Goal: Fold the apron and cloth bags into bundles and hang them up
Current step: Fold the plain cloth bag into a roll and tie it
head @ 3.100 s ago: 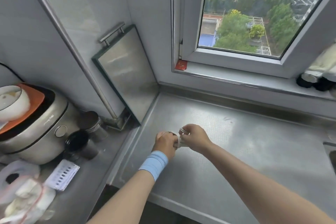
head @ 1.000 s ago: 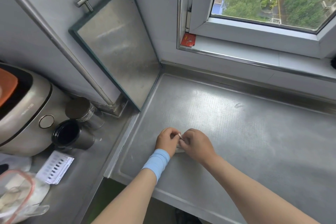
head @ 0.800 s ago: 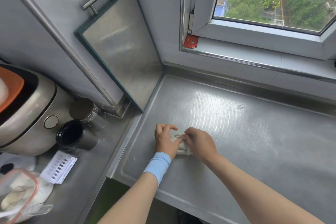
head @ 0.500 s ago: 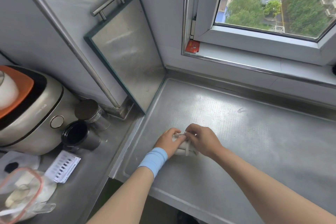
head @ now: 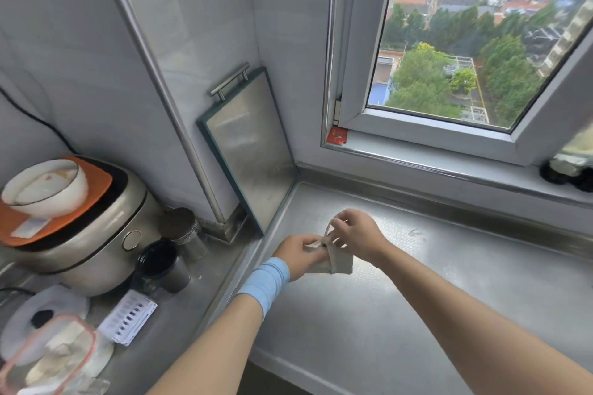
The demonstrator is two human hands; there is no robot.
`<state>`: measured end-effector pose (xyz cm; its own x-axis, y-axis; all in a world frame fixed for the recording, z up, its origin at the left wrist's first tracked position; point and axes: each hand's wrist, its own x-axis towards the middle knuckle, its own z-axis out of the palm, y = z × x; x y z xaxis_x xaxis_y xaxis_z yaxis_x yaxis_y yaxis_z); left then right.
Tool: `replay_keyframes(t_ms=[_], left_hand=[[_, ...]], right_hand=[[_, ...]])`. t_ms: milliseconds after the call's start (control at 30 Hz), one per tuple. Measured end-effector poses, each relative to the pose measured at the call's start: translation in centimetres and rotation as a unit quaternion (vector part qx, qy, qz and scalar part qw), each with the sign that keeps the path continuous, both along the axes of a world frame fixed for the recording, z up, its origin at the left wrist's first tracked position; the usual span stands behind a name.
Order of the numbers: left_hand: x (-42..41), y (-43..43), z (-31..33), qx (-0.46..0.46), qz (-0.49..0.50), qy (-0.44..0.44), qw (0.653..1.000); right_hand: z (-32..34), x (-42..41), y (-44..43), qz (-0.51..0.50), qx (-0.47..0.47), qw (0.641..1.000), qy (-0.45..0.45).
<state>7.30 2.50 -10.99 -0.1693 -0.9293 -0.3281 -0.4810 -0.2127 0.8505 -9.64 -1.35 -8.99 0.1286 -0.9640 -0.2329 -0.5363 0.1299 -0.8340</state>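
The cloth bundle [head: 337, 261] sits at lower centre of the frame, lifted clear of the steel table [head: 417, 298] and held between both hands. It is a small, compact beige packet, already folded tight.

The left hand [head: 300, 255], with a blue wristband [head: 264, 282] on that forearm, is closed around the packet's left end, thumb on top. The right hand [head: 356, 232] is closed in a pinch on a thin strap [head: 329, 232], which rises as a loop from the top of the bundle. Whether this packet is a bag or the apron cannot be told at this size.

Judgement: the step in hand appears to be securing the fold with the strap, ahead of hanging. To do it well, the left hand should hold its squeeze so the layers do not spring open, while the right draws the strap snug across the middle of the packet, not near an end where it could slip off. A free loop should be left for the hook. No hook or rail for hanging is identifiable in view.

Surroundings: a rice cooker [head: 90, 234] with a bowl [head: 45, 186] on its lid occupies the left of the frame; a steel board [head: 247, 151] leans in the corner at centre. Both stand well apart from the work.
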Motion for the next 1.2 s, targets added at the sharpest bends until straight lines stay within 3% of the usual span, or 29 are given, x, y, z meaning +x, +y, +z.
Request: replay_keyframes(t_ms=[133, 300, 400, 533, 800, 967, 1200], left_hand=[[-0.1, 1.7, 2.0, -0.039, 0.069, 0.038, 0.996], [0.1, 4.0, 5.0, -0.064, 0.029, 0.051, 0.996], [0.7, 4.9, 6.7, -0.062, 0.042, 0.076, 0.994], [0.4, 5.7, 10.1, -0.099, 0.133, 0.126, 0.978], [0.9, 3.2, 17.2, -0.239, 0.207, 0.042, 0.948], [1.0, -0.2, 22.6, -0.306, 0.209, -0.091, 0.924], [0.9, -7.5, 30.8, -0.386, 0.201, -0.126, 0.892]], right_hand=[[2.7, 0.9, 0.7, -0.033, -0.013, 0.999, -0.022], [6.3, 1.7, 2.7, -0.029, -0.069, 0.996, 0.045], [8.4, 1.9, 3.8, -0.016, -0.072, 0.997, 0.008], [12.2, 2.9, 4.8, -0.004, -0.092, 0.995, -0.042], [19.6, 4.1, 3.4, -0.026, -0.168, 0.984, -0.048], [23.8, 4.3, 1.0, -0.037, -0.162, 0.982, -0.093], [29.4, 4.9, -5.3, -0.055, -0.236, 0.957, -0.157]])
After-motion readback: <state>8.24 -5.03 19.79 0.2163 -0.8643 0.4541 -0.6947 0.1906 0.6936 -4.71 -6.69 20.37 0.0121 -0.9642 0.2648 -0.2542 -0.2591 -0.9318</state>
